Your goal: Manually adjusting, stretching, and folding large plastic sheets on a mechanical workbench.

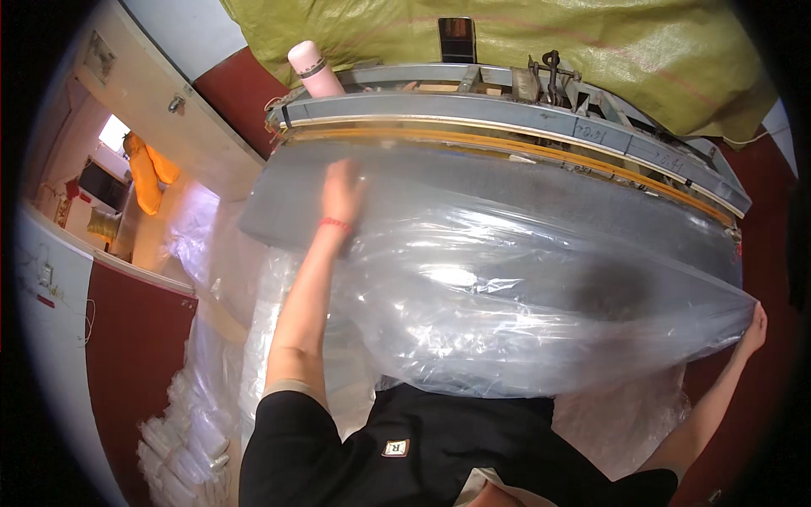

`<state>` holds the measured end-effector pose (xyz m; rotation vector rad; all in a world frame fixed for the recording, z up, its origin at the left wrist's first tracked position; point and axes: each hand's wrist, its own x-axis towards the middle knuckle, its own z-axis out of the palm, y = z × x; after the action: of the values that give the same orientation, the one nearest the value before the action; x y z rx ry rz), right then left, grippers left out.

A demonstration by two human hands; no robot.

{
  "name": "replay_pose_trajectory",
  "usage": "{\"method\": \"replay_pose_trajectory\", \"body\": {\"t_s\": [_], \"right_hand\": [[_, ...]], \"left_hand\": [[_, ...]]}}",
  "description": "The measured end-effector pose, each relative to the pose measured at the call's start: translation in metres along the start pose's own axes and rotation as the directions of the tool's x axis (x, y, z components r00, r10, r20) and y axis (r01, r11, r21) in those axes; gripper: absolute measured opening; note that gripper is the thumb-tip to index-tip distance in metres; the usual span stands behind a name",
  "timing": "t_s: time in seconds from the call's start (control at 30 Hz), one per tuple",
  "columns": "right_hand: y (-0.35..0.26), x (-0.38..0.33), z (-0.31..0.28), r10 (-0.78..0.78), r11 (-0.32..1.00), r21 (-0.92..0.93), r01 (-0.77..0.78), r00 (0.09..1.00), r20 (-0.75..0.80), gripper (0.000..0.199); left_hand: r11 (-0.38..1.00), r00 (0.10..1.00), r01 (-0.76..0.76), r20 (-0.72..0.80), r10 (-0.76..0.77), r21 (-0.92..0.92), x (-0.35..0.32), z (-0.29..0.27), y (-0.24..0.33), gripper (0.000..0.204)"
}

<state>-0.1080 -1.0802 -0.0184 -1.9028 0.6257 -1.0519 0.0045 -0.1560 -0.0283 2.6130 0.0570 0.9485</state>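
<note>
Left hand [340,193] flat on plastic bag [507,287]; right hand [752,329] pinches bag's far corner.

A pink bottle [313,69] stands at the machine's far left corner; an olive tarp [541,42] hangs behind, and stacked clear bags [190,431] lie lower left.

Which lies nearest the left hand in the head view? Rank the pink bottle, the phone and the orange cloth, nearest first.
From the left hand:
1. Pink bottle, just beyond it on the machine's left end.
2. Phone, farther back and rightward.
3. Orange cloth, far left by the doorway.
</note>
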Motion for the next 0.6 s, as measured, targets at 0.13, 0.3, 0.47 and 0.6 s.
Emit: {"method": "replay_pose_trajectory", "body": {"t_s": [0.13, 0.3, 0.47, 0.6], "right_hand": [[-0.005, -0.004, -0.024, -0.011, 1.000, 0.012, 0.011, 1.000, 0.002, 0.026], [0.027, 0.034, -0.025, 0.072, 0.995, 0.075, -0.068, 0.996, -0.054, 0.023], [-0.076, -0.011, 0.120, -0.053, 0.891, -0.451, -0.042, 0.979, -0.196, 0.025], [-0.015, -0.008, 0.204, -0.407, 0.873, -0.378, 0.307, 0.886, -0.220, 0.023]], "left_hand": [[0.992, 1.000, 0.012, -0.004, -0.012, -0.127, 0.001, -0.002, -0.007, 0.019], [0.996, 0.986, -0.067, 0.146, 0.076, -0.066, 0.020, -0.003, 0.000, 0.018], [0.583, 0.877, 0.320, 0.000, -0.481, -0.747, 0.051, -0.006, 0.000, 0.015], [0.728, 0.858, 0.341, -0.119, -0.500, -0.595, 0.059, 0.043, -0.077, 0.016]]}}
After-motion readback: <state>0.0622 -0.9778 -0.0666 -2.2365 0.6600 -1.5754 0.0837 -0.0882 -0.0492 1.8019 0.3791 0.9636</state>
